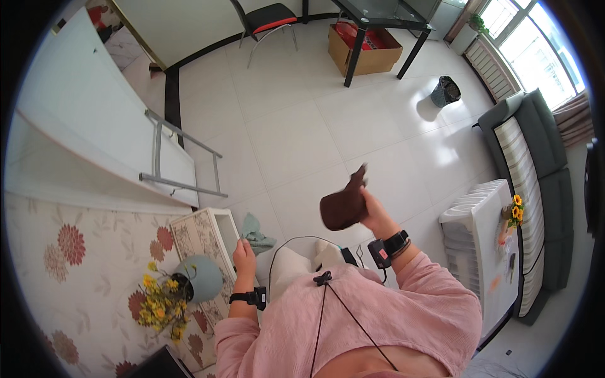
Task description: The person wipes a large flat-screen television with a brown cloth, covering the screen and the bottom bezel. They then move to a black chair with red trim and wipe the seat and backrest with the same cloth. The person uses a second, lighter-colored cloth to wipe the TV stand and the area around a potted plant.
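Observation:
My right hand (pixel 378 216) is closed around a dark brown object (pixel 343 208) with a broad rounded body and a narrow, uneven end pointing up and away; its exact kind is unclear. Between the fingers of my left hand (pixel 244 256) is a grey-green cloth (pixel 256 235), hanging in folds beside a white cabinet with an open drawer (pixel 227 227). Both hands are apart, out in front of my body. Each wrist wears a strap with a small black device.
A grey-blue vase (pixel 203 278) with yellow flowers stands on the cabinet at left. To the right is a white drawer unit (pixel 484 245) by a grey sofa (pixel 543 189). Farther off are a wastebasket (pixel 440 97), glass table (pixel 378 13), cardboard box (pixel 373 63) and chair (pixel 269 18).

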The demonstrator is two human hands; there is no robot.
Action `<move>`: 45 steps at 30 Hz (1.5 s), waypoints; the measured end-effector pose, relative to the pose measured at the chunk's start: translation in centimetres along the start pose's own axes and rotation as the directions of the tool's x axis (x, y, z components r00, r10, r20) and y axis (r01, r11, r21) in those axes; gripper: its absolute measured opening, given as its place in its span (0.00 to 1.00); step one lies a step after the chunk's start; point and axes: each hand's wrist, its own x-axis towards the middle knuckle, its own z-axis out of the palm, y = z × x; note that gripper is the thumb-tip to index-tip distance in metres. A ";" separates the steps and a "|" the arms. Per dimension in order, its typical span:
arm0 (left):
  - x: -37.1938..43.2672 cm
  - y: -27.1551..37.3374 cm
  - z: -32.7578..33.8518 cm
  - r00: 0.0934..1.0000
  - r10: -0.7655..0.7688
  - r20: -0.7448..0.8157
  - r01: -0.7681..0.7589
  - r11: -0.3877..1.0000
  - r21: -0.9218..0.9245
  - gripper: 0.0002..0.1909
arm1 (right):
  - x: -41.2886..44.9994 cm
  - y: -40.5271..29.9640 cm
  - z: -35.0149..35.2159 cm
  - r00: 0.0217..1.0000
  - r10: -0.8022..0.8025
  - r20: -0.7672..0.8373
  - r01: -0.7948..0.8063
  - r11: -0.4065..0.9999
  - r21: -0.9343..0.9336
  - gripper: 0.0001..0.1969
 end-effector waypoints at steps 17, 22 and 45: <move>35.4 5.2 -4.3 0.990 -0.049 -0.130 0.008 0.954 -0.299 0.18 | 19.9 -11.3 21.9 0.920 -0.391 -0.025 0.368 0.884 -0.290 0.15; 46.6 11.9 -3.2 0.976 0.206 0.062 -0.182 0.943 -0.280 0.13 | 26.1 -17.0 23.5 0.668 -0.744 -0.015 0.686 0.624 -0.376 0.16; 88.5 29.3 1.5 0.969 -0.119 -0.216 0.031 0.928 -0.372 0.17 | 65.0 -47.5 39.8 0.964 0.157 0.214 -0.188 0.973 0.133 0.19</move>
